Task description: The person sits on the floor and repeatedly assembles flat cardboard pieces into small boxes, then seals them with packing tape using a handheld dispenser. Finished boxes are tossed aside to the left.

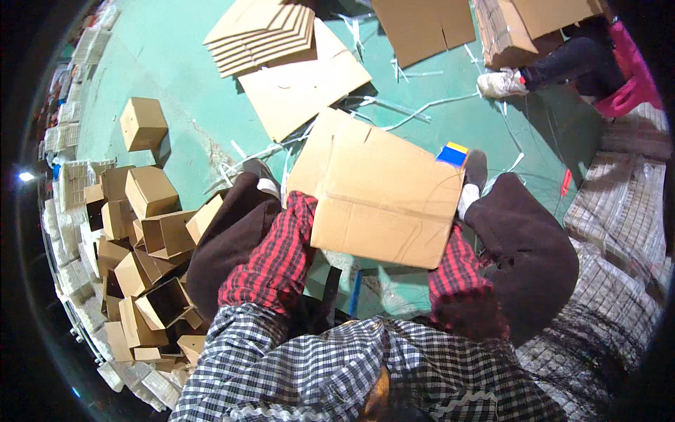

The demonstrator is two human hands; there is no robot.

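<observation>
A brown corrugated cardboard piece (pixel 390 195) lies tilted between my knees, with a strip of clear tape or a crease across it. My left sleeve (pixel 269 258), red and black plaid, runs up to its left edge. The right sleeve (pixel 460 264) reaches its lower right corner. Both of my hands are hidden behind the cardboard, so their grip does not show. A small blue and yellow item (pixel 452 154) is at the cardboard's upper right corner.
Several small open boxes (pixel 161 232) are heaped at my left, and one box (pixel 143 124) stands apart. Ahead are stacked flat cartons (pixel 263 39) and loose white strapping (pixel 416 113). A person's shoe (pixel 501 83) is at upper right. A red object (pixel 566 182) lies at right.
</observation>
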